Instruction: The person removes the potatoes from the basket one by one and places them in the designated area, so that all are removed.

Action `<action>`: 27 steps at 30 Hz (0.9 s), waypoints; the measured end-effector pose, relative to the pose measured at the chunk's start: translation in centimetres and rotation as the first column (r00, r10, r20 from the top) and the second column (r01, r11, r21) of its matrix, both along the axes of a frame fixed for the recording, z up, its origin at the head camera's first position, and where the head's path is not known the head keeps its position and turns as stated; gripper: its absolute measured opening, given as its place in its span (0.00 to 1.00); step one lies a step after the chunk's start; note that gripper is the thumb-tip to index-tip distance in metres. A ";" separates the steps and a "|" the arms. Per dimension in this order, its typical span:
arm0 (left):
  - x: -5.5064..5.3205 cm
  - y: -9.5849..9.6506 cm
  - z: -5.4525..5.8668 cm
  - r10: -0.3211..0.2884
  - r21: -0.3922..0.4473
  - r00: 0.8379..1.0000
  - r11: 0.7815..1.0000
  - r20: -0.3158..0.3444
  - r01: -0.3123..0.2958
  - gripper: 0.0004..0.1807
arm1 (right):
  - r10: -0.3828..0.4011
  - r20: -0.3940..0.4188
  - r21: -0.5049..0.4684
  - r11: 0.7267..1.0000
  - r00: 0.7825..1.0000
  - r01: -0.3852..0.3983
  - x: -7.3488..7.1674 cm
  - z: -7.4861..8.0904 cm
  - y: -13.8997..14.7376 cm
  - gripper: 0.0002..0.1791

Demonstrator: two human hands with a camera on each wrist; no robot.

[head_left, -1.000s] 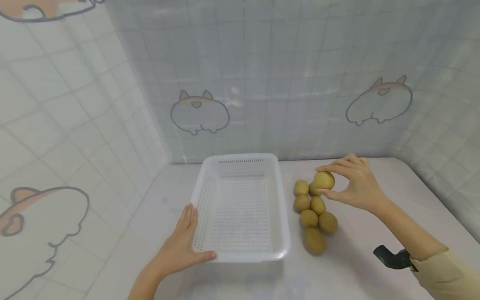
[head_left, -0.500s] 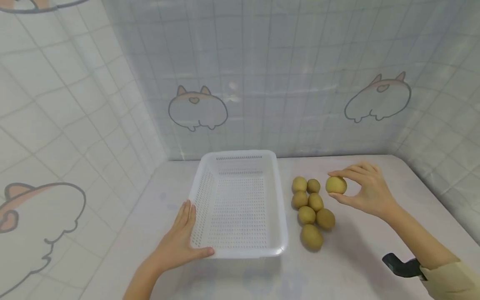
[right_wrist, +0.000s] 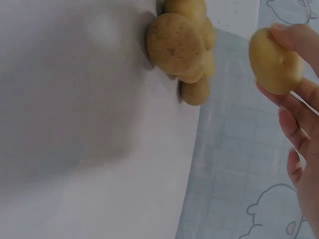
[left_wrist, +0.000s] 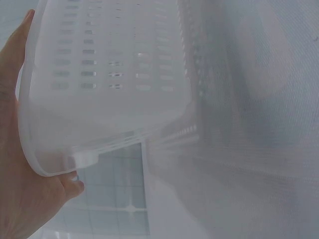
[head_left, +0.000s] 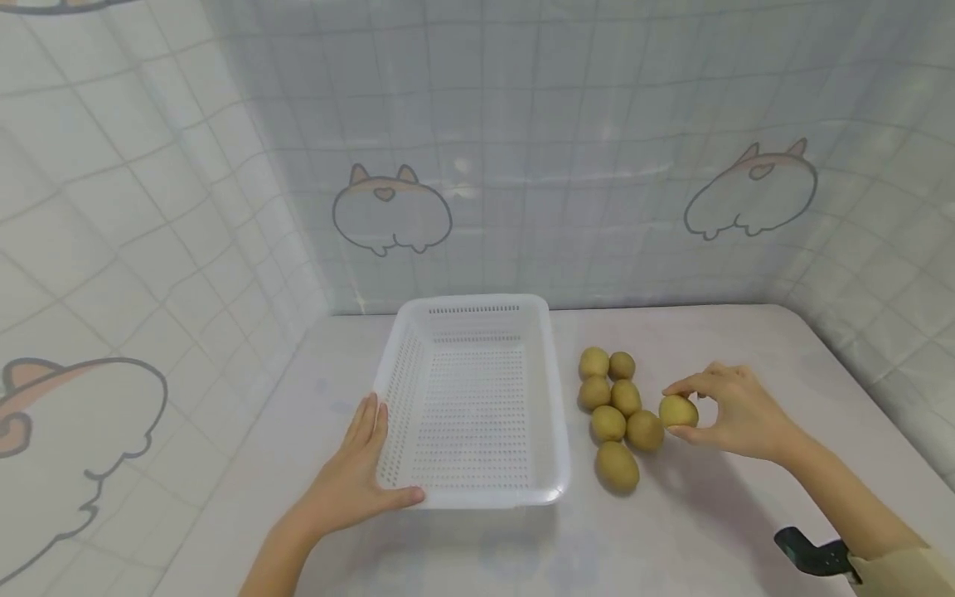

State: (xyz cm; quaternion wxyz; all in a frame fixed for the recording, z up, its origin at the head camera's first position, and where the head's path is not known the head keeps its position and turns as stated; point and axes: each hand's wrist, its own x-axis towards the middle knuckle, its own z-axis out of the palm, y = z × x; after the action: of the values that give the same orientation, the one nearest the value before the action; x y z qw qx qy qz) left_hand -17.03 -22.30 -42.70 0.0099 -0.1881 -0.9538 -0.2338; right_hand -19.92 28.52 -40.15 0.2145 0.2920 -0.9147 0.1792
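My right hand (head_left: 746, 414) pinches a small yellow potato (head_left: 678, 411) between thumb and fingers. In the right wrist view the held potato (right_wrist: 274, 62) appears in the air, apart from the others. Several brown-yellow potatoes (head_left: 616, 468) lie grouped on the table, just left of that hand. A white perforated plastic basket (head_left: 558, 398) stands left of them, with no potato inside. My left hand (head_left: 346, 481) rests at its front left corner, fingers straight along the left side and thumb on the front rim. The left wrist view shows the basket's slotted wall (left_wrist: 99, 104) close up.
The things stand on a pale, cloth-covered table (head_left: 477, 555). Behind it hangs a tile-patterned sheet (head_left: 567, 191) with cartoon animals, and similar sheets flank both sides. A black device (head_left: 813, 554) is strapped to the right wrist by the beige sleeve.
The right hand has carried the pinched potato away from the rear of the group, rightward, then lower and nearer. The left hand stays at the basket's corner. The view has shifted slightly.
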 end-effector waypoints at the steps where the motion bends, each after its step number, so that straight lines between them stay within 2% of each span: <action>1: 0.0 0.0 0.0 0.000 -0.001 1.000 1.000 0.000 0.000 0.72 | 0.006 0.022 0.011 1.000 1.000 -0.006 0.1 -0.3 0.1 0.25; 7: -0.1 0.0 -0.1 0.008 -0.009 1.000 1.000 -0.004 -0.008 0.72 | 0.040 0.137 0.059 0.997 0.990 -0.049 1.0 -1.9 -0.3 0.25; 13: -0.1 0.1 -0.1 0.008 -0.009 1.000 1.000 -0.002 -0.008 0.72 | 0.065 0.237 0.123 0.988 0.969 -0.097 1.4 -3.3 -0.9 0.22; 22: -0.1 0.1 -0.1 0.010 -0.007 1.000 1.000 -0.001 -0.010 0.72 | 0.120 0.270 0.100 0.983 0.955 -0.152 1.7 -4.5 -1.3 0.23; 27: -0.1 0.1 -0.2 0.008 -0.012 1.000 1.000 -0.009 -0.008 0.72 | 0.091 0.291 0.132 0.982 0.952 -0.134 1.9 -4.5 -1.5 0.23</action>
State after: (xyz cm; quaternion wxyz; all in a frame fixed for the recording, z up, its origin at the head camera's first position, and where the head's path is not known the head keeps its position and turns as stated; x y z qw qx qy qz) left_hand -17.11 -22.22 -42.86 0.0138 -0.1854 -0.9559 -0.2272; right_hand -18.06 27.00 -44.69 0.0478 0.3302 -0.9287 0.1619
